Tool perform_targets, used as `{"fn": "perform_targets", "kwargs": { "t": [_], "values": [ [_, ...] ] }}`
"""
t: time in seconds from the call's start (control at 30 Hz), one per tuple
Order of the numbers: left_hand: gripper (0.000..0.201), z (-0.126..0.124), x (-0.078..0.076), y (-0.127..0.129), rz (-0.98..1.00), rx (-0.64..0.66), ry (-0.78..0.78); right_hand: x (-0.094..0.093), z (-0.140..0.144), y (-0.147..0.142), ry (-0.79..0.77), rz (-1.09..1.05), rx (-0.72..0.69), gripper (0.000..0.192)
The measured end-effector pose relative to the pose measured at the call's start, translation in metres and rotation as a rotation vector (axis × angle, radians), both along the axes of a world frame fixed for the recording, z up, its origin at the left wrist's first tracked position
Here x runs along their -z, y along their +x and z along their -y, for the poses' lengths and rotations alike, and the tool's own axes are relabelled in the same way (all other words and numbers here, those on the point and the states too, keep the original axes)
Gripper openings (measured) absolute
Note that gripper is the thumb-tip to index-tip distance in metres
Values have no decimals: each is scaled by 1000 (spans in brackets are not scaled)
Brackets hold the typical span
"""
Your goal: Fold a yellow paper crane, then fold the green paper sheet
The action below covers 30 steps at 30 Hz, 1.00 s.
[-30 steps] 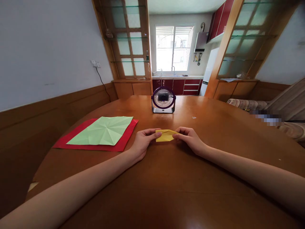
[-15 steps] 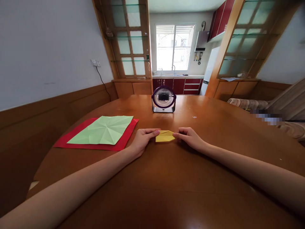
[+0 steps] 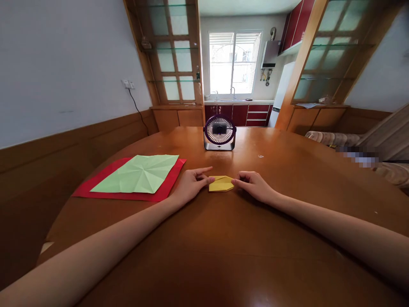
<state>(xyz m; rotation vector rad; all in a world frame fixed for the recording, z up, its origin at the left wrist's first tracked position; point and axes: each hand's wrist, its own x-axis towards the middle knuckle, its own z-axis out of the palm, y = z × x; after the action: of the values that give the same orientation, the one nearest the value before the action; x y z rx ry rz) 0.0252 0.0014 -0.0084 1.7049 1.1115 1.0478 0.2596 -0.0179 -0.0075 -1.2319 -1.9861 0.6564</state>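
A small folded piece of yellow paper [image 3: 220,183] is held just above or on the brown table, between my two hands; its right end tapers. My left hand [image 3: 192,184] pinches its upper left corner between thumb and a finger, with the index finger stretched out above. At the tapered end, my right hand [image 3: 254,184] grips the paper between thumb and curled fingers. Left of my left hand lies a creased light green paper sheet [image 3: 140,172], resting on a larger red sheet [image 3: 84,189].
A small purple desk fan [image 3: 220,131] stands upright on the round wooden table [image 3: 223,247], beyond the yellow paper. A small whitish scrap [image 3: 260,156] lies right of the fan. A striped cushioned seat [image 3: 332,138] is at the far right.
My left index finger has lifted off the yellow paper and now points outward. The yellow paper sits very slightly lower. My right hand is almost unmoved.
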Motion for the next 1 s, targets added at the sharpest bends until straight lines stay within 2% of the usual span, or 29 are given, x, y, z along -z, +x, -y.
{"fn": "perform_targets", "kwargs": {
  "t": [0.13, 0.2, 0.33, 0.47, 0.6, 0.8, 1.0],
  "values": [
    [28, -5, -3, -7, -358, 32, 260, -2, 2, -1, 121, 154, 21, 35],
    [24, -5, -3, -8, -494, 28, 377, -2, 2, -2, 185, 222, 26, 32],
    [24, -4, -2, -6, -576, 58, 606, 3, 2, -2, 252, 256, 44, 14],
    [25, -6, 0, -6, -762, 212, 903, 6, 3, -4, 380, 296, -61, 9],
    [23, -10, -1, -8, -989, 241, 1101, 6, 5, -4, 492, 399, -161, 15],
    [28, -11, -3, -14, -989, 221, 1175, 3, 7, 1, 562, 471, -213, 21],
    [33, -13, -3, -18, -924, 265, 1087, 5, 6, 3, 586, 454, -251, 25]
  ]
}}
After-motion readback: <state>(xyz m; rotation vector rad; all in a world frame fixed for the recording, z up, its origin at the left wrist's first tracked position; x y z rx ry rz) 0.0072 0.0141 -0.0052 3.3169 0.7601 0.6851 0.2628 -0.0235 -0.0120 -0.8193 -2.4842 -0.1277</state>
